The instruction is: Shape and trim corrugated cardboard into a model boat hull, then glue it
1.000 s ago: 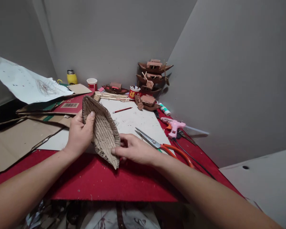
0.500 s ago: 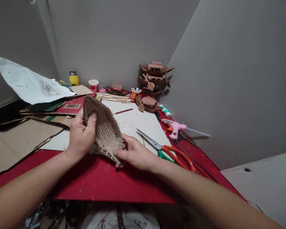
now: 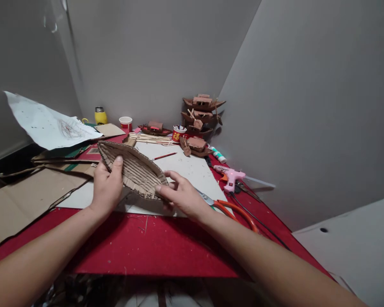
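Observation:
A boat-shaped hull of corrugated cardboard is held over the red table with its hollow side up. My left hand grips its left end, thumb on the inside. My right hand pinches the pointed right end between thumb and fingers. The hull lies nearly flat above a white sheet.
Orange-handled scissors lie just right of my right hand. A pink glue gun and its cable sit further right. Finished brown model boats, cups, wooden sticks, a red pencil and a yellow flask stand at the back. Cardboard sheets cover the left.
The hull has been tipped from standing steeply on its point to lying nearly flat with the hollow up. Both hands kept their grip and moved with it.

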A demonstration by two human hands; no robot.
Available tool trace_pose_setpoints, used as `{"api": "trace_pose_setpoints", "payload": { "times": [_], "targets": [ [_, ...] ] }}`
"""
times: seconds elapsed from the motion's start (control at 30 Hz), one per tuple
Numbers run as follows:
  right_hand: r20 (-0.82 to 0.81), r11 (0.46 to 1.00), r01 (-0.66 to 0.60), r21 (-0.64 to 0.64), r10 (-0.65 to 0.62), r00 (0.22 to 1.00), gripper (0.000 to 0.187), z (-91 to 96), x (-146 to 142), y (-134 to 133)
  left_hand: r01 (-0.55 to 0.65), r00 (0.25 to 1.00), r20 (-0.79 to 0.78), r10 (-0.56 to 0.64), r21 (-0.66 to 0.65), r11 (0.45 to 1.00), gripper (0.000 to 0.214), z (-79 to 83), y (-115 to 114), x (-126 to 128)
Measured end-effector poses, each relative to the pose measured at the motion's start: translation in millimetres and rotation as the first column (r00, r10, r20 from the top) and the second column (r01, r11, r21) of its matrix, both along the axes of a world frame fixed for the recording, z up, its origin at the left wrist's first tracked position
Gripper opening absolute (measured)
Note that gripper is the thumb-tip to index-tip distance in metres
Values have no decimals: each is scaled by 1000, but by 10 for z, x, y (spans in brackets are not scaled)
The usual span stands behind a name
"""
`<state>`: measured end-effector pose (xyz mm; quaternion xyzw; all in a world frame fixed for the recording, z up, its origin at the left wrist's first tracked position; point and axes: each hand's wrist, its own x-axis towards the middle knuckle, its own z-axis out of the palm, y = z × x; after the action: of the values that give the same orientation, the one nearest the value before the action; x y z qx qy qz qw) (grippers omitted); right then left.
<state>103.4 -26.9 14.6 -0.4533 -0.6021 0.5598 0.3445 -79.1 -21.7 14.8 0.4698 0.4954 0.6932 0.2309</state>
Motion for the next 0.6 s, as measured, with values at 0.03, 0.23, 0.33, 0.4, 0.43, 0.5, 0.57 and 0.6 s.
{"api": "trace_pose_setpoints", "payload": {
  "times": [0.03, 0.23, 0.33, 0.4, 0.43, 0.5, 0.57, 0.6],
  "targets": [
    [-14, 999, 18, 29, -18, 1000, 40, 4, -3, -4, -9, 1000, 27, 9, -14, 1000, 31, -7, 14, 2],
    [-182, 976, 164, 141, -137, 974, 43, -7, -40, -45, -63, 997, 27, 70, -205, 977, 30, 32, 0, 27],
    [-236, 965, 200, 171, -157, 959, 45, -7, -48, -28, -44, 996, 66, 59, -211, 977, 35, 35, -6, 38],
    [-272, 950, 241, 199, -183, 945, 40, -2, -32, 28, 17, 995, 99, 3, -197, 980, 39, 40, -37, 63],
    [-290, 935, 280, 218, -211, 933, 37, 2, -11, 73, 73, 992, 115, -51, -200, 977, 40, 48, -68, 81],
    [-324, 886, 381, 264, -291, 900, 29, 16, 63, 200, 251, 966, 131, -225, -232, 940, 42, 77, -156, 121],
    [-364, 830, 471, 300, -357, 860, 28, 44, 176, 355, 419, 902, 35, -430, -313, 853, 39, 113, -251, 152],
    [-403, 810, 492, 319, -354, 844, 28, 63, 241, 431, 492, 844, -31, -536, -355, 795, 35, 127, -287, 159]
  ]
}}
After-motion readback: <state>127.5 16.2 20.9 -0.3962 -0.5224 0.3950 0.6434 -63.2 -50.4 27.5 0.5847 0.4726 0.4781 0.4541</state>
